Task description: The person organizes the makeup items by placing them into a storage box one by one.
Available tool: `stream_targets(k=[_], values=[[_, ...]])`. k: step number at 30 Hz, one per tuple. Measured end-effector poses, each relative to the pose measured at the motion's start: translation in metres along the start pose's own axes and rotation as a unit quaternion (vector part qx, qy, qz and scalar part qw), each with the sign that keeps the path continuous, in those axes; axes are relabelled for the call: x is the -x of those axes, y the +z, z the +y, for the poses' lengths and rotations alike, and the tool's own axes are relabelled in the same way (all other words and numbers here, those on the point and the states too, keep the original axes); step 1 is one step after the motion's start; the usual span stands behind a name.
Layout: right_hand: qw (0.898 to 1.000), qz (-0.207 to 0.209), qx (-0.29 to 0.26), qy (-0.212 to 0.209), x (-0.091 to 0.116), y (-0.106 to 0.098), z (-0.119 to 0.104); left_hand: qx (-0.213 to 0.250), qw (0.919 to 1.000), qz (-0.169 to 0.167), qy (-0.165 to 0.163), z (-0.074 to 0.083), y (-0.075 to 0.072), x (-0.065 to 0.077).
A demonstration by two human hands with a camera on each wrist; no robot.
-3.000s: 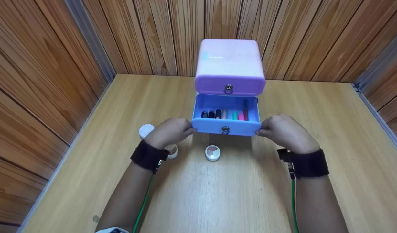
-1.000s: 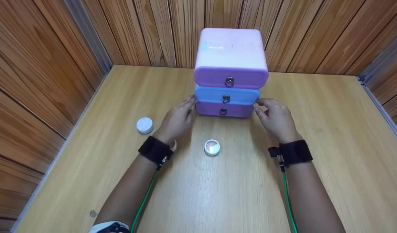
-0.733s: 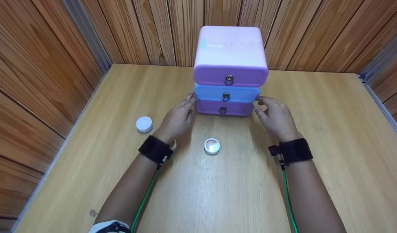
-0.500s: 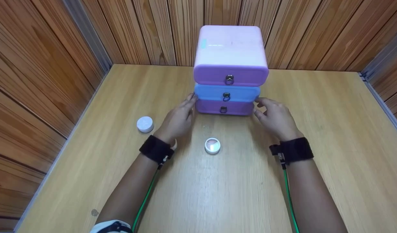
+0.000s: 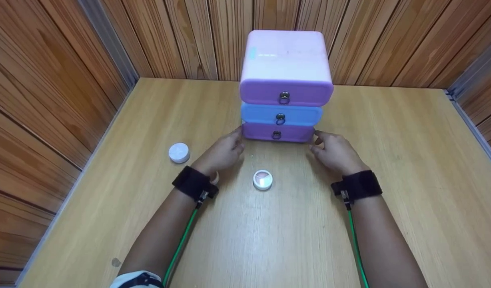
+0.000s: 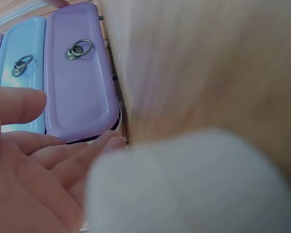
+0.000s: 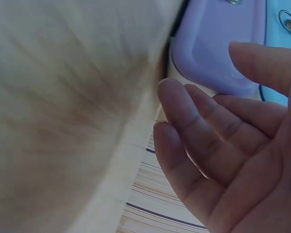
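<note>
A small chest of drawers (image 5: pixel 285 56) with a pink top stands at the back of the table. Its blue middle drawer (image 5: pixel 261 115) sits pushed in, between a purple top drawer (image 5: pixel 261 92) and a purple bottom drawer (image 5: pixel 259 131). My left hand (image 5: pixel 221 152) is at the bottom drawer's left edge; in the left wrist view its fingers (image 6: pixel 63 160) stretch along the side and the thumb stands apart. On the opposite edge is my right hand (image 5: pixel 335 152), fingers (image 7: pixel 184 107) loosely bent beside the drawer and thumb apart. Neither hand grips anything.
A white round pot (image 5: pixel 179 153) stands left of my left hand. In front of the chest lies a small three-section makeup pot (image 5: pixel 262 180). Another pot (image 5: pixel 216 178) is mostly hidden by my left wrist. Wood-panelled walls (image 5: pixel 181 40) border the table (image 5: pixel 261 248).
Three seconds ago the blue drawer was pulled out, showing several cosmetics, with both hands at its front corners. It has slid in since. Lately both hands have lowered to the bottom drawer's sides.
</note>
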State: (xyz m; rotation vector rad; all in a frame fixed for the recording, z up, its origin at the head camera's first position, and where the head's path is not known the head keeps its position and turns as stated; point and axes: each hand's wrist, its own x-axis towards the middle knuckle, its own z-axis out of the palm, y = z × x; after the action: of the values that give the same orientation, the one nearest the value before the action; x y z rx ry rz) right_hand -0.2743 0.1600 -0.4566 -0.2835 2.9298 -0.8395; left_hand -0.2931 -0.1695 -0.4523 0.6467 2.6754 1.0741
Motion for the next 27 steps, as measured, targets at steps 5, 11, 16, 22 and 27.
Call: stream_targets(k=[5, 11, 16, 22, 27], values=[[1.0, -0.002, -0.011, 0.0, -0.0011, 0.0019, 0.0008, 0.088, 0.9957, -0.018, -0.022, -0.006, 0.0019, -0.0018], [0.999, 0.022, -0.023, 0.001, 0.0001, -0.002, -0.0016, 0.121, 0.9914, -0.02, -0.045, -0.0059, 0.0015, -0.0027], [0.998, 0.033, -0.057, 0.016, -0.0004, -0.0005, -0.0004, 0.172, 0.9832, -0.018, -0.06, -0.0074, 0.0008, -0.0019], [0.996, 0.042, -0.075, 0.025, -0.0014, 0.0007, -0.0002, 0.175, 0.9826, -0.014, -0.06, -0.008, -0.0024, -0.0003], [0.997, 0.03, -0.07, 0.033, -0.0004, -0.0011, 0.0006, 0.143, 0.9885, -0.008, -0.049, -0.0057, -0.0056, 0.0006]])
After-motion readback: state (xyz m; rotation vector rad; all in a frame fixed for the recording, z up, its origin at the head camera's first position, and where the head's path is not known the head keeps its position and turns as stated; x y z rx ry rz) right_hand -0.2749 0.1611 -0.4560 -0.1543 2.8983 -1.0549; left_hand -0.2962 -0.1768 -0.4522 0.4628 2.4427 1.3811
